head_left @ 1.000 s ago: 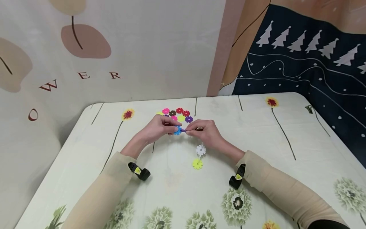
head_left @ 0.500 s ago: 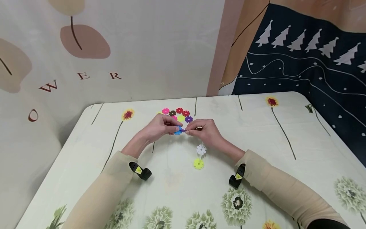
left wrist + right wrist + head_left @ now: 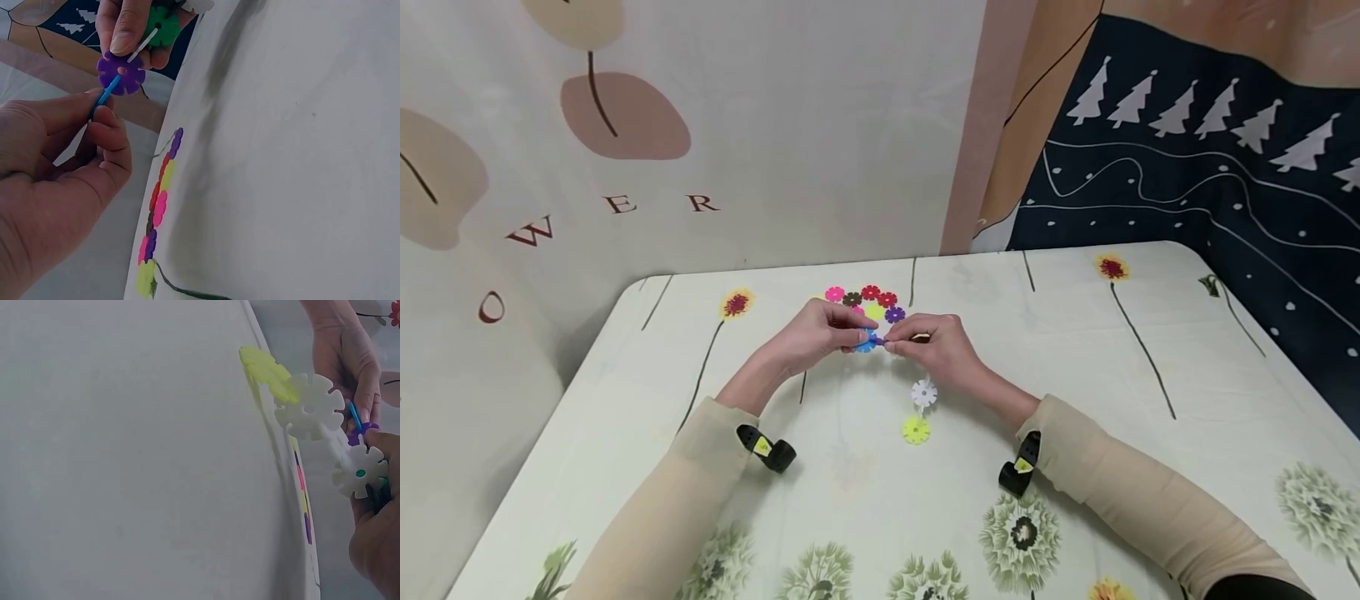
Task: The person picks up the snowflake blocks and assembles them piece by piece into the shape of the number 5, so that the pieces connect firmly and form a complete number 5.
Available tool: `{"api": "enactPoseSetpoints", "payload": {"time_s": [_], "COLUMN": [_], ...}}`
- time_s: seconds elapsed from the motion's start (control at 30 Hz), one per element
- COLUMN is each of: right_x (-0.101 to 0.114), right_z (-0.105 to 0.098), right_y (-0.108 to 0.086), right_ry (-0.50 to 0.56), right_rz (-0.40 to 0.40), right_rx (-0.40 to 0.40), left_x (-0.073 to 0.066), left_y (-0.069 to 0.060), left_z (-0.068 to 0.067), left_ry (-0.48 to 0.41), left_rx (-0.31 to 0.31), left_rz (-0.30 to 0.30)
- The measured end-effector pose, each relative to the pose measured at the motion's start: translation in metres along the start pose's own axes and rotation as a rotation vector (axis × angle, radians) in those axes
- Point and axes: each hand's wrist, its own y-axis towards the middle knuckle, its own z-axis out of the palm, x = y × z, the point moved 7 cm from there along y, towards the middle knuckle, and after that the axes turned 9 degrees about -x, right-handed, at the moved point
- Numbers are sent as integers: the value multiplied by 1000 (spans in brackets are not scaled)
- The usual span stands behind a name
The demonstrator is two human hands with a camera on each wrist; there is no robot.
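Observation:
My left hand (image 3: 816,335) pinches a blue notched plastic disc (image 3: 865,342) between thumb and fingers. Facing it, my right hand (image 3: 942,346) pinches a purple notched disc (image 3: 129,82). Seen edge-on in the left wrist view, the blue disc meets the purple one at its slots; how deep they interlock is hard to tell. The purple disc belongs to a chain in my right hand. A green disc (image 3: 166,32) lies partly under those fingers. From the hand hang a large white disc (image 3: 320,399) and, lowest, a yellow disc (image 3: 264,367), above the tabletop.
Beyond my hands, loose discs lie grouped near the table's far edge: pink (image 3: 835,293), dark brown (image 3: 852,299), red (image 3: 871,292), yellow (image 3: 873,311) and purple (image 3: 894,315). A flower-print cloth (image 3: 850,500) covers the table. Hanging cloths (image 3: 820,167) stand behind it.
The purple disc has shifted slightly left against the blue one. The hanging white and yellow discs sway a little. Both hands keep nearly the same place and hold.

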Motion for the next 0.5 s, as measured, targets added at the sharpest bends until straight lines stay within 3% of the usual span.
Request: {"api": "enactPoseSetpoints", "payload": {"time_s": [0.17, 0.33, 0.5], "right_x": [-3, -5, -9], "right_z": [2, -2, -3], "right_y": [2, 3, 2], "right_ry": [-48, -68, -72], "right_rz": [8, 55, 104], "right_rx": [-17, -67, -55], "left_x": [4, 7, 9], "left_y": [-2, -1, 0], "left_z": [-5, -8, -9], "left_ry": [46, -2, -29], "left_rx": [-39, -76, -92], "left_rz": [-14, -46, -51]}}
